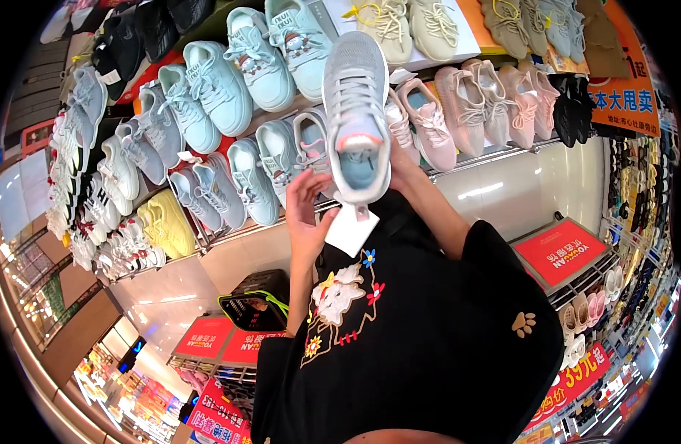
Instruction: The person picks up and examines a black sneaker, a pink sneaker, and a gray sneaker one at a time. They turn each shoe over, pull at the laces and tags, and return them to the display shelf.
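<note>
A grey lace-up sneaker point(355, 96) with a white sole and pale blue insole is held up in front of me, toe pointing away. My right hand point(404, 164) grips it from the right side, its fingers mostly hidden behind the shoe. From the heel hangs a blank white tag point(351, 231). My left hand point(308, 206) is beside the heel on the left, fingers loosely curved and apart from the thumb. The thumb tip lies right at the tag's edge in this view.
Behind the sneaker, tiered racks carry pale blue shoes point(218, 85), pink shoes point(427, 126) and yellow shoes point(167, 223). A black basket point(255, 300) with a green rim is at lower left. Red signs point(562, 253) stand on racks either side of me.
</note>
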Demonstrator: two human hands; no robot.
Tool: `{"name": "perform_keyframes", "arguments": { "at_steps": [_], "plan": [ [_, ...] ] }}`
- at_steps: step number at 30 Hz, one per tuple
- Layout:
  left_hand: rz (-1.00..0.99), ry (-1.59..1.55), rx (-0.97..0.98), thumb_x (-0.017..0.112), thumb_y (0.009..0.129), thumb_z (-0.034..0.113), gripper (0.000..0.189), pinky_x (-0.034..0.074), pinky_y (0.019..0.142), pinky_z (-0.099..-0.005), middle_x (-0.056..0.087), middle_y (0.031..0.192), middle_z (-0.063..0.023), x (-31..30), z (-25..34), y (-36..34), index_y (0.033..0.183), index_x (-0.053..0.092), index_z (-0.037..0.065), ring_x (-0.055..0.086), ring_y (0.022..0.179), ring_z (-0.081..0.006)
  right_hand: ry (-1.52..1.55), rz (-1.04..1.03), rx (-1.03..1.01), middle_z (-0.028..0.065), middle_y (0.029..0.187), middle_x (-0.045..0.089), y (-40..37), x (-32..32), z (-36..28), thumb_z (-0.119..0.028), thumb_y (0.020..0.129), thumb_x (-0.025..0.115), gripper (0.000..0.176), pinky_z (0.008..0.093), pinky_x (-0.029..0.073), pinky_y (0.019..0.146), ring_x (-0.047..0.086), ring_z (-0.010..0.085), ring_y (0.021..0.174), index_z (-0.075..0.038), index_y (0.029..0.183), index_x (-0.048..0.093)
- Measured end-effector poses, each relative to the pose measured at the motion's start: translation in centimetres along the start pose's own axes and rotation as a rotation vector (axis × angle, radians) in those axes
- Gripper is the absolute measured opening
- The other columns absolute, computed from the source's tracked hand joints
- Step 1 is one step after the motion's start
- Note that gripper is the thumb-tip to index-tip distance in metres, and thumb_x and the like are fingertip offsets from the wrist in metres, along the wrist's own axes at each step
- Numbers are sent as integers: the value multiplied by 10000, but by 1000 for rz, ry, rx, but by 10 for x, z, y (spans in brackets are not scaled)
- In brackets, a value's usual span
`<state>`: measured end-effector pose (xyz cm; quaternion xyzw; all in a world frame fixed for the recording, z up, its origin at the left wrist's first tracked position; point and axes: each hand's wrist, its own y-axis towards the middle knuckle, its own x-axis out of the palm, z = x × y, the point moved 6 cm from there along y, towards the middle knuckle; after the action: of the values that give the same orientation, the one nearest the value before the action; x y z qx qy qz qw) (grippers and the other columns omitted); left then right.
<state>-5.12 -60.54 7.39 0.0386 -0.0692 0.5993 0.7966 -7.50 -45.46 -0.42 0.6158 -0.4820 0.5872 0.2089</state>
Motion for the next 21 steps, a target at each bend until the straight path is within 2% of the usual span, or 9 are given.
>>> {"name": "perform_keyframes", "arguments": {
  "at_steps": [1,2,4,5,9,13,16,18,21],
  "plan": [
    [18,31,-51,691,792,61,588,379,988,-355,557,1178,-151,-2,-4,-2,1290,384,4,532,1106,-224,11,-144,17,156,1310,496,-3,12,-6,-575,700,726,947,394,457,985,540,242,1158,-11,1364,354],
    [37,60,-103,658,818,48,518,387,982,-350,566,1164,-151,-4,-8,-5,1269,407,-4,540,1094,-219,6,-135,11,156,1310,496,-5,17,-11,-575,700,726,947,394,457,985,540,242,1158,-11,1364,354],
    [86,77,-105,597,852,23,394,413,955,-331,591,1111,-145,-5,-5,-5,1215,449,-15,562,1045,-202,-119,-302,-62,150,1313,496,-12,35,-21,-548,694,743,951,387,445,998,539,237,1159,-11,1370,345],
    [90,94,-107,592,855,19,377,416,949,-326,593,1104,-142,-4,-1,-4,1205,457,-16,564,1036,-196,-115,-225,-75,137,1316,497,-13,31,-22,-521,658,782,989,382,439,1002,535,234,1166,-12,1378,335],
    [111,154,-77,576,865,5,312,422,929,-311,597,1077,-125,2,20,2,1165,493,-18,563,1012,-180,-148,-266,64,118,1334,484,-10,29,-14,-487,608,832,1053,379,447,992,529,239,1176,-24,1395,308],
    [152,203,6,576,866,2,258,428,892,-298,584,1027,-101,7,41,7,1118,527,-24,562,962,-169,-178,-279,56,121,1338,478,-2,19,-1,-492,623,821,1045,384,446,994,525,243,1180,-39,1404,295],
    [168,238,90,579,863,-1,232,431,863,-288,574,1001,-91,10,50,14,1090,541,-30,557,922,-160,-192,-219,17,119,1341,476,2,9,5,-526,641,790,1041,393,446,997,518,245,1188,-49,1413,282],
    [142,268,104,579,866,7,233,422,873,-286,557,1003,-87,12,55,17,1093,536,-25,550,934,-161,-181,-118,7,122,1330,485,3,8,6,-569,731,682,933,393,466,978,531,238,1172,-55,1408,297],
    [89,330,135,578,871,22,235,403,892,-282,522,1008,-81,17,61,21,1098,527,-16,537,958,-161,-159,-158,10,125,1314,500,-5,29,0,-606,803,559,842,383,491,948,553,227,1144,-56,1396,323]
  ]
}}
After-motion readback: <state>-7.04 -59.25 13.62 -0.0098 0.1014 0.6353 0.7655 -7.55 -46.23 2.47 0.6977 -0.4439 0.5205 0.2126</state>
